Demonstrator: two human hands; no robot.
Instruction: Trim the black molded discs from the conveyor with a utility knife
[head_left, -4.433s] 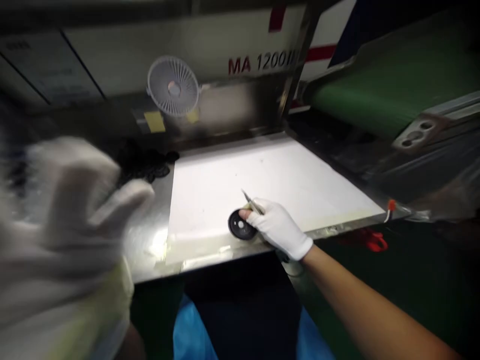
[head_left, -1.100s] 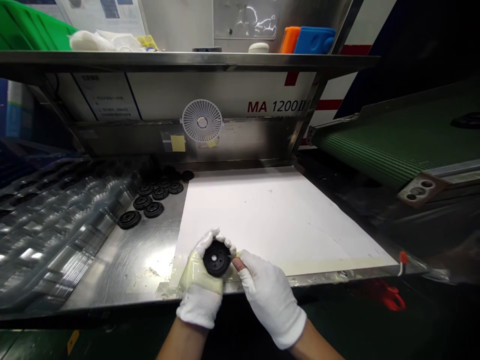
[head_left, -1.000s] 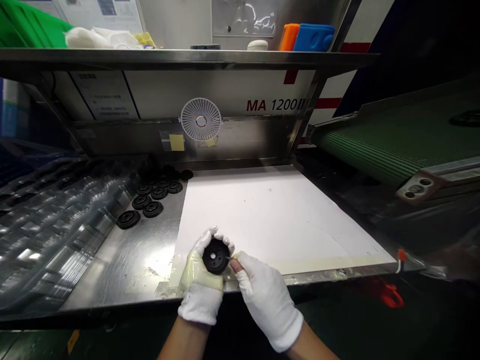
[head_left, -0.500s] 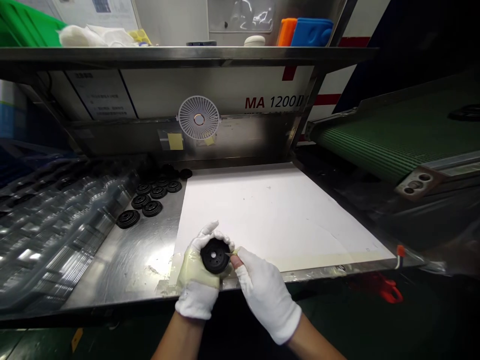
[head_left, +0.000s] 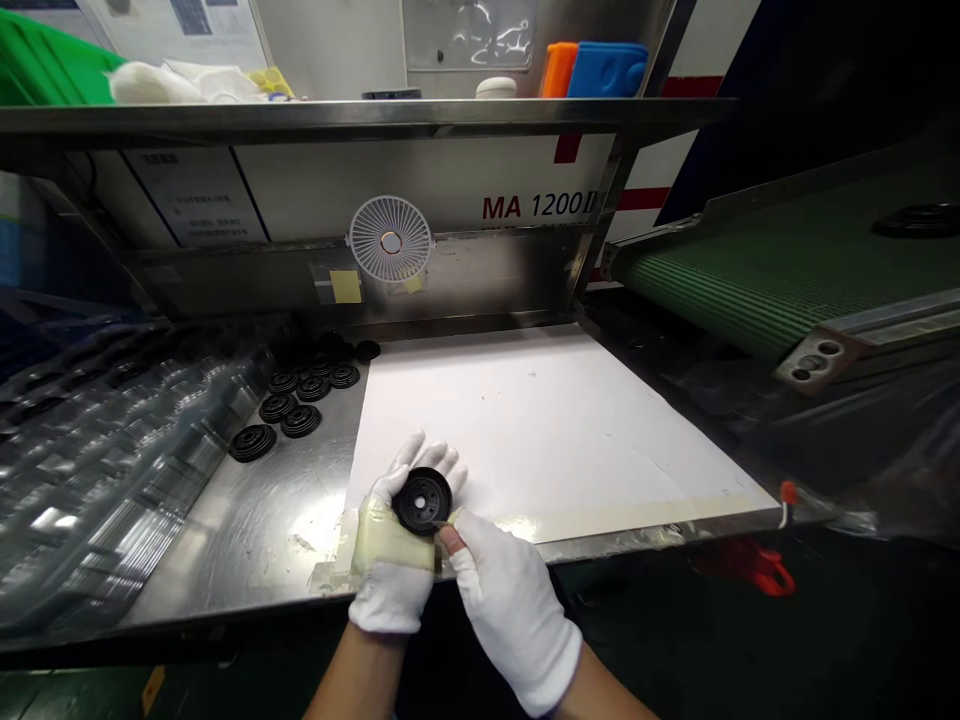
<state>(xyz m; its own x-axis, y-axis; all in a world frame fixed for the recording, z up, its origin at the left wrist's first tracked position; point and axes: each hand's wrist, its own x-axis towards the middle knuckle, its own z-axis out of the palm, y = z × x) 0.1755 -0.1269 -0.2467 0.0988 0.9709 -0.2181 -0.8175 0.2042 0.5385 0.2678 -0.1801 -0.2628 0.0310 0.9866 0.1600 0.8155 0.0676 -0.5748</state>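
We'd call this a factory workstation, going by the white-gloved left hand [head_left: 394,590] and white-gloved right hand [head_left: 514,625] around a black moulded disc [head_left: 420,500]. Just past the grip lies a taped white sheet [head_left: 540,420] on a stainless steel bench [head_left: 225,530]. Left of the grip sit more black discs [head_left: 301,420], with stacked clear plastic trays [head_left: 127,450] further out. Right of the grip, well apart, runs a green belt conveyor [head_left: 750,280]. Ahead stand a machine panel marked MA 1200 [head_left: 532,206] and a small fan [head_left: 390,240], under a steel shelf [head_left: 360,118] holding a green bin [head_left: 45,70].
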